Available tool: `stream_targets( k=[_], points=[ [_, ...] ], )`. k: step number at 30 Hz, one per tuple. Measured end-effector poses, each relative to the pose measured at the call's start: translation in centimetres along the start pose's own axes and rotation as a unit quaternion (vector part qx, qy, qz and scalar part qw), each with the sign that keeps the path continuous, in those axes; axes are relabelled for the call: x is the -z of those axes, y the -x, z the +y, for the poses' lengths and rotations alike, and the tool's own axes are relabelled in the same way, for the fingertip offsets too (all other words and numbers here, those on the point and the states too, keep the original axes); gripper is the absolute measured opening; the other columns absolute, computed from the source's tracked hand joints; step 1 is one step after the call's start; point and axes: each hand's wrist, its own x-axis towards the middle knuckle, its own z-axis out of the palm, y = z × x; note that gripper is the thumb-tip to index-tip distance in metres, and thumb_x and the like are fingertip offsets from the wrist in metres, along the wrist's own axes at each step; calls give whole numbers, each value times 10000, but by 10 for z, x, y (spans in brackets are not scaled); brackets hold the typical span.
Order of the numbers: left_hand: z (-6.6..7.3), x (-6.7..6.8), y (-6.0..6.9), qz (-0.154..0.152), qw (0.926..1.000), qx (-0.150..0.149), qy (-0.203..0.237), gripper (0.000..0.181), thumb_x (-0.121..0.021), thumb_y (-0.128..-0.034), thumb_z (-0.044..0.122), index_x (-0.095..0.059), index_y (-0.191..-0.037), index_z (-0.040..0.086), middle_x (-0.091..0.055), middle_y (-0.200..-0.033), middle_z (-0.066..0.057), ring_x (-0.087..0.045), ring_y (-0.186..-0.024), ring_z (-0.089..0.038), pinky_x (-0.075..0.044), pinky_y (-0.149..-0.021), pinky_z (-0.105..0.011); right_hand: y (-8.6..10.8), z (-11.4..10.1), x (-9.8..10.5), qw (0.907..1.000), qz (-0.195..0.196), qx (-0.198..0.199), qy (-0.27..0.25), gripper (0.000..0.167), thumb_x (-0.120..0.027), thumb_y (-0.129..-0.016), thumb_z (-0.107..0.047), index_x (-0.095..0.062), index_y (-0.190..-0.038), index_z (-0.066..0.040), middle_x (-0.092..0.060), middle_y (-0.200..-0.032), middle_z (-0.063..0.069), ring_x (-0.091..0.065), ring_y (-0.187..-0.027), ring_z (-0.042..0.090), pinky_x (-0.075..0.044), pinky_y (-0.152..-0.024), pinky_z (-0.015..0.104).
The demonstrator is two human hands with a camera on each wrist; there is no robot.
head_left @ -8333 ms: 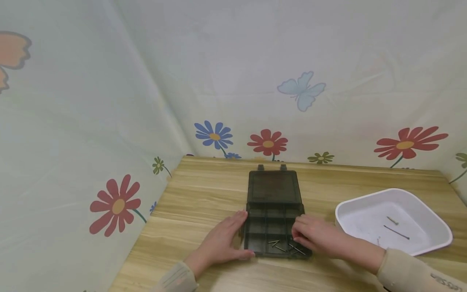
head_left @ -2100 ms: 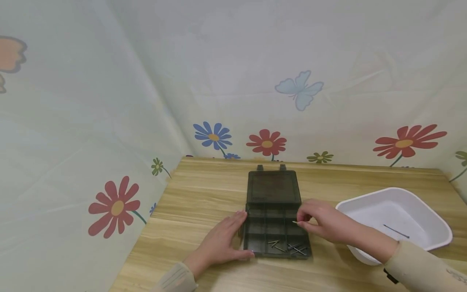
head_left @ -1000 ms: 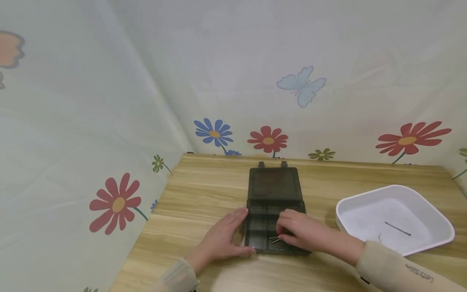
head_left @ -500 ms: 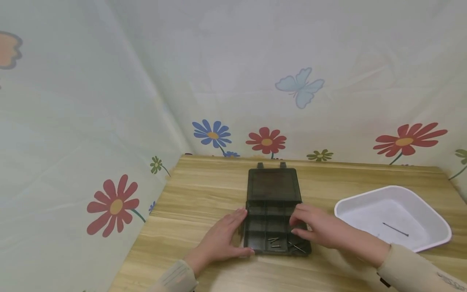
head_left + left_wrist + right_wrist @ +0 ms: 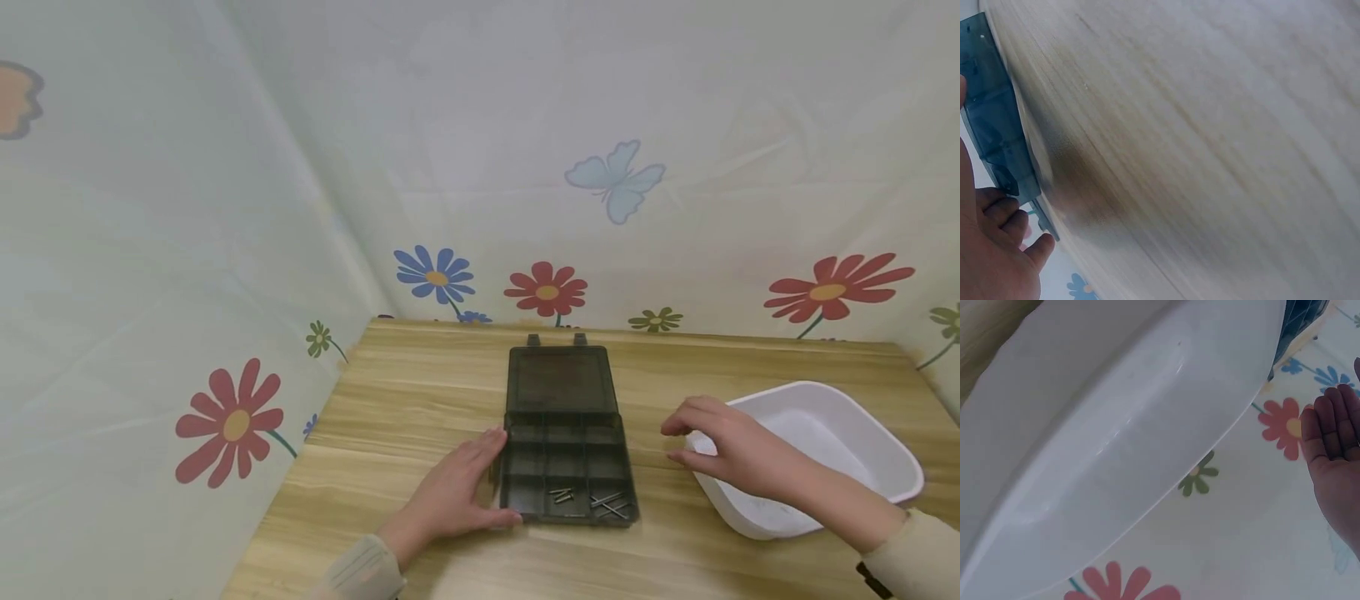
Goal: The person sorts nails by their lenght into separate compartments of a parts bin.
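Note:
A dark, see-through compartment box (image 5: 525,462) lies on the table with its lid (image 5: 562,379) folded back. My left hand (image 5: 453,492) rests along its left side, thumb at the front corner and fingers against the side wall. Several short screws (image 5: 562,496) lie in the front middle compartment, and longer dark screws or nails (image 5: 609,504) cross each other in the front right one. My right hand (image 5: 738,446) hovers over the left rim of a white tray (image 5: 892,450), thumb and fingers apart, holding nothing. That hand and forearm hide part of the tray's floor.
The wood-patterned table (image 5: 420,375) ends at a pale cloth wall (image 5: 480,150) printed with flowers and a butterfly. Two latch tabs (image 5: 580,339) stick out behind the lid. A strip of table separates the box from the tray.
My right hand pinched a small pale screw, dipped to the front middle compartment, then came away empty and moved right to the tray. An extra short screw shows there. My left hand stayed put.

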Motion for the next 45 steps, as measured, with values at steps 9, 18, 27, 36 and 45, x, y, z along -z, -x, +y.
stream_targets(
  k=[9, 18, 27, 36, 45],
  points=[
    [-1, -1, 0, -35, 10000, 37, 19, 1178, -736, -843, 777, -319, -1678, 59, -340, -1733, -104, -331, -1594, -293, -314, -1287, -537, 25, 15, 26, 9983, 222, -306, 444, 396, -979, -745, -186, -768, -1081, -192, -720, -1036, -115, -693, -938, 60, -591, -790, 219],
    [-1, -2, 0, -22, 10000, 43, -3, 1176, -735, -842, 777, -320, -1679, 62, -340, -1733, -104, -332, -1594, -285, -315, -1289, -531, 46, 32, 42, 9946, 555, -470, 735, 508, -1020, -641, -204, -770, -1082, -236, -723, -1021, -136, -691, -928, 72, -459, -846, 49],
    [-2, -3, 0, -58, 9999, 78, -49, 1185, -710, -843, 804, -299, -1691, 87, -316, -1746, -84, -308, -1605, -258, -297, -1299, -507, 66, 50, 52, 9920, 779, -559, 817, 553, -1035, -561, -172, -763, -1038, -238, -704, -1016, -126, -653, -930, 9, -428, -854, 23],
    [-2, -2, -1, -57, 9999, 92, -17, 1192, -716, -838, 804, -302, -1688, 79, -319, -1745, -84, -313, -1602, -262, -302, -1298, -505, 84, 70, 50, 9914, 613, -803, 830, 556, -1037, -550, -154, -781, -1043, -151, -705, -1013, -55, -664, -899, -9, -436, -804, -4],
    [0, 0, 0, -98, 9999, 72, 20, 1192, -726, -841, 789, -300, -1686, 64, -316, -1744, -98, -313, -1602, -279, -299, -1296, -523, 100, 83, 43, 9866, 25, -1349, 912, 501, -1025, -629, -206, -793, -1055, -80, -707, -1000, -26, -632, -875, -10, -429, -755, -6]
  ],
)
